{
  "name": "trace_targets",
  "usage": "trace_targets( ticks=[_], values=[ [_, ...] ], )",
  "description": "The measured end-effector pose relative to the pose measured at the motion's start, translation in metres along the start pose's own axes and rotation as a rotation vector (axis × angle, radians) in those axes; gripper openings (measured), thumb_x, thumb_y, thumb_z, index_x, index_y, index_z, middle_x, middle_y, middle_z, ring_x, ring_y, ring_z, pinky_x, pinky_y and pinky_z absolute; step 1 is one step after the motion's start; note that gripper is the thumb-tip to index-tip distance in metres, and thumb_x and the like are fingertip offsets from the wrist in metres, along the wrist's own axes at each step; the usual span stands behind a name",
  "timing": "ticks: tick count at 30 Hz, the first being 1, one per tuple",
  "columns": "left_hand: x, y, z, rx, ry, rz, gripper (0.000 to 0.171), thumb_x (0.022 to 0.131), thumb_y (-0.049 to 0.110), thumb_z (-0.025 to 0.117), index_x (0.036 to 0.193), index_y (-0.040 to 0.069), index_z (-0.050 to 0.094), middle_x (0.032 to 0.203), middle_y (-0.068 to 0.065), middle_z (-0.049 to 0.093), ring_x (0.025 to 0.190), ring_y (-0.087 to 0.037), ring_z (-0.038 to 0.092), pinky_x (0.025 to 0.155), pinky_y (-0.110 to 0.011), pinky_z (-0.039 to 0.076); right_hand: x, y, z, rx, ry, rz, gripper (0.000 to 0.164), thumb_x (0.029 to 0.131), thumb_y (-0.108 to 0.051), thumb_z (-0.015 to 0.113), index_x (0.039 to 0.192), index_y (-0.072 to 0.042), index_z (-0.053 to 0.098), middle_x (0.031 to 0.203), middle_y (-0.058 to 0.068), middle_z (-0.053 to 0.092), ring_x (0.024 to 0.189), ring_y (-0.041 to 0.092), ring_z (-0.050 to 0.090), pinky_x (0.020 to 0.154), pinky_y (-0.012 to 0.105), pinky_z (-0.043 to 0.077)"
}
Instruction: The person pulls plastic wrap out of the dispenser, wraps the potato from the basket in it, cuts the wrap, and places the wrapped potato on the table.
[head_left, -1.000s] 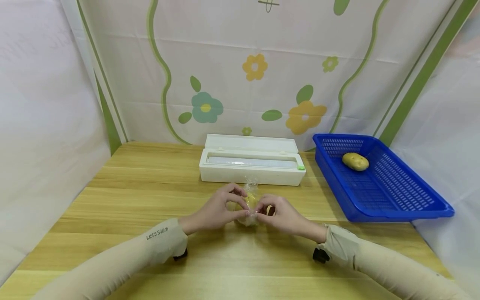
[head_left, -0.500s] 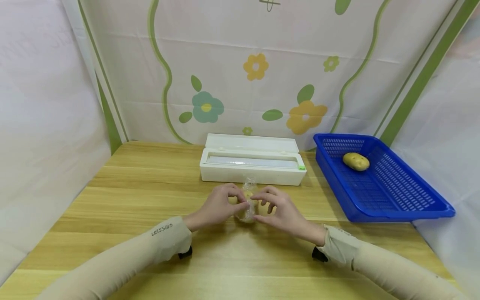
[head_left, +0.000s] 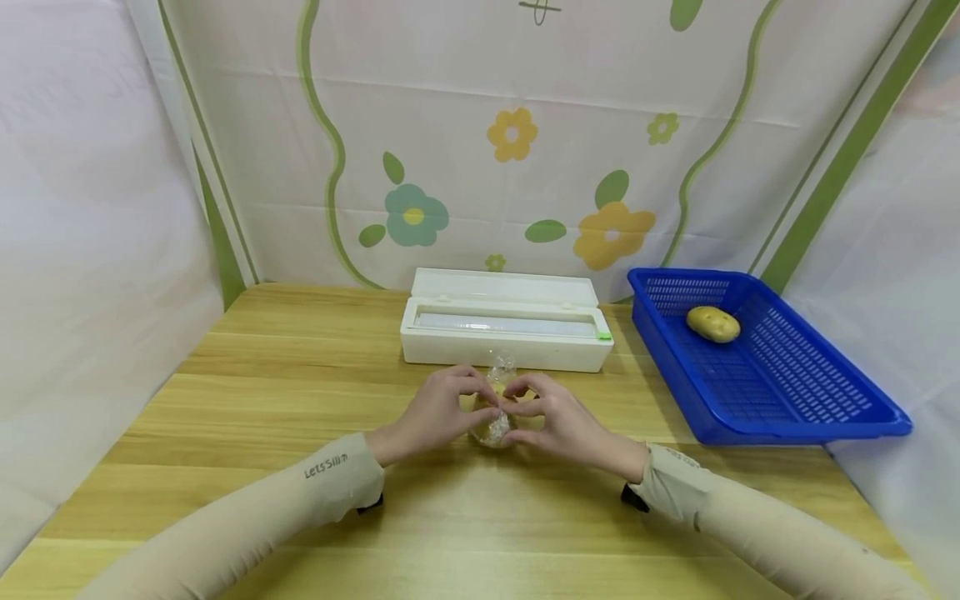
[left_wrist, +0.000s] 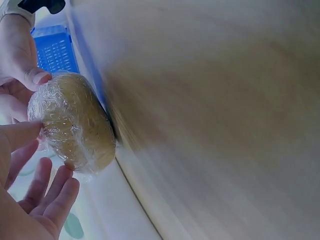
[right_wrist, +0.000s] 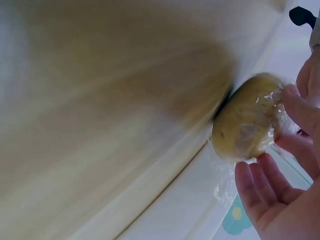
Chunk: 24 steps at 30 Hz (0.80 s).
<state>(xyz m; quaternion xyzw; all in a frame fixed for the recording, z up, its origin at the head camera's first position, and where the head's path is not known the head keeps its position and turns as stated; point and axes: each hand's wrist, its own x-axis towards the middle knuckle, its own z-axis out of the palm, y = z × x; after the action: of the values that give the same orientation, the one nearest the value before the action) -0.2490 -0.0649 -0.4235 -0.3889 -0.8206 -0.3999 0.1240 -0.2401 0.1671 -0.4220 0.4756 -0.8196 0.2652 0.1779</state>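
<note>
Closer in now, my right hand (head_left: 564, 425) grips the potato (left_wrist: 95, 135) on the worktop (head_left: 262, 367), just near of the box (head_left: 446, 346); my left hand (head_left: 435, 410) pinches film (left_wrist: 54, 107). I should draw it snug without tearing.

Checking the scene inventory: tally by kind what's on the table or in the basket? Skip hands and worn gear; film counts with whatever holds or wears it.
Potatoes: 2, one film-wrapped potato and one potato inside the basket, the loose potato
Baskets: 1, the blue basket
Film boxes: 1, the white box, lid up
Total: 4
</note>
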Motion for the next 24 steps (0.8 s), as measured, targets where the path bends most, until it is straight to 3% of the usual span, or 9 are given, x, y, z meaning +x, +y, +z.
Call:
trace_targets(
  ticks=[3, 7, 11, 15, 24],
  values=[
    [-0.0013, -0.0006, -0.0012, 0.002, -0.014, 0.023, 0.010, 0.083, 0.023, 0.082, 0.091, 0.017, 0.079, 0.096, 0.009, 0.066, 0.089, -0.012, 0.063, 0.079, -0.032, 0.050, 0.0016, 0.0003, -0.0020, 0.020, -0.023, 0.011, 0.040, 0.074, -0.022, 0.088, 0.107, -0.003, 0.075, 0.108, 0.010, 0.061, 0.098, 0.024, 0.060, 0.078, 0.037, 0.053],
    [-0.0037, -0.0010, -0.0039, 0.031, -0.067, 0.063, 0.023, 0.078, 0.030, 0.085, 0.094, 0.014, 0.080, 0.100, 0.007, 0.068, 0.091, -0.007, 0.062, 0.079, -0.027, 0.051, 0.0021, -0.0001, -0.0036, 0.042, -0.039, 0.039, 0.023, 0.081, -0.012, 0.082, 0.103, -0.005, 0.078, 0.100, 0.004, 0.060, 0.084, 0.017, 0.061, 0.067, 0.026, 0.051],
    [-0.0033, -0.0007, -0.0060, 0.093, -0.115, 0.106, 0.032, 0.074, 0.033, 0.088, 0.098, 0.013, 0.080, 0.102, 0.007, 0.067, 0.092, -0.006, 0.062, 0.078, -0.025, 0.050, 0.0042, -0.0027, -0.0052, 0.080, -0.034, 0.120, 0.015, 0.084, -0.011, 0.080, 0.098, -0.007, 0.079, 0.097, 0.000, 0.063, 0.081, 0.014, 0.063, 0.064, 0.026, 0.050],
    [-0.0015, 0.0009, -0.0072, 0.132, -0.130, 0.131, 0.034, 0.075, 0.033, 0.087, 0.100, 0.012, 0.080, 0.101, 0.006, 0.067, 0.091, -0.007, 0.062, 0.077, -0.024, 0.050, 0.0067, -0.0051, -0.0068, 0.094, -0.022, 0.180, 0.012, 0.083, -0.011, 0.081, 0.095, -0.009, 0.080, 0.095, -0.003, 0.065, 0.078, 0.011, 0.063, 0.059, 0.026, 0.049],
    [-0.0038, 0.0011, -0.0062, 0.175, -0.131, 0.132, 0.044, 0.076, 0.035, 0.086, 0.108, 0.006, 0.076, 0.106, 0.005, 0.067, 0.089, -0.007, 0.061, 0.073, -0.023, 0.049, 0.0057, -0.0062, -0.0013, 0.086, 0.034, 0.193, 0.018, 0.086, -0.013, 0.079, 0.104, -0.010, 0.078, 0.090, -0.006, 0.069, 0.055, 0.002, 0.049, 0.045, 0.020, 0.039]
  ],
)
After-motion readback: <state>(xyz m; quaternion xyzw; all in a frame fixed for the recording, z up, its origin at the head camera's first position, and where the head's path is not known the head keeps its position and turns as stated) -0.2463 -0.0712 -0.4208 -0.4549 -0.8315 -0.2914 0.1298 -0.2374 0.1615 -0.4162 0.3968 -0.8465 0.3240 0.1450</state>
